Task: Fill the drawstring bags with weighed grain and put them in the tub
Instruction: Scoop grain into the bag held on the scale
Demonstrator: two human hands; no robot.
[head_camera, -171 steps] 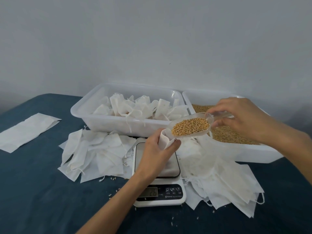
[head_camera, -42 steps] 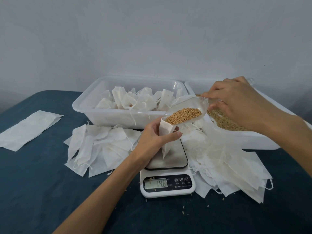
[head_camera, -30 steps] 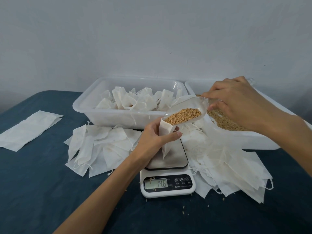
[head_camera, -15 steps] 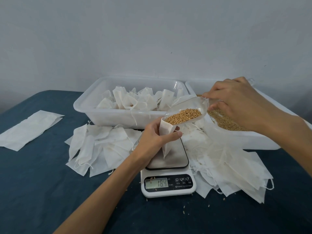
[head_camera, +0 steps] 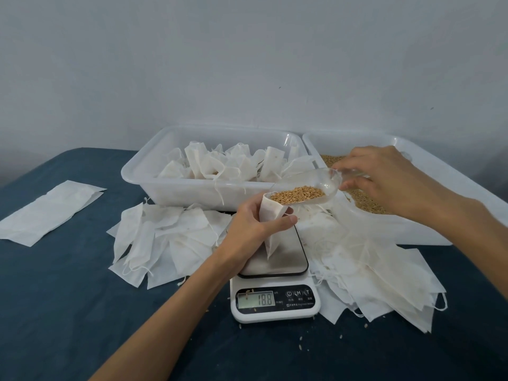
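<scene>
- At far left we see a flat white sheet (head_camera: 46, 213) on the dark tabletop (head_camera: 55, 312).
- Left of centre, empty bags (head_camera: 165, 237) lie heaped before the tub (head_camera: 137, 171), which holds filled bags (head_camera: 233, 163).
- At centre our left hand (head_camera: 255, 224) curls its grip round an open bag (head_camera: 270, 215), its tip on the scale (head_camera: 275, 301), which reads 18.8.
- The scoop (head_camera: 308, 185), holding grain (head_camera: 297, 194), touches the bag's mouth.
- At right our right hand (head_camera: 384, 177) pinches the scoop's handle over the grain tray (head_camera: 439, 188).
</scene>
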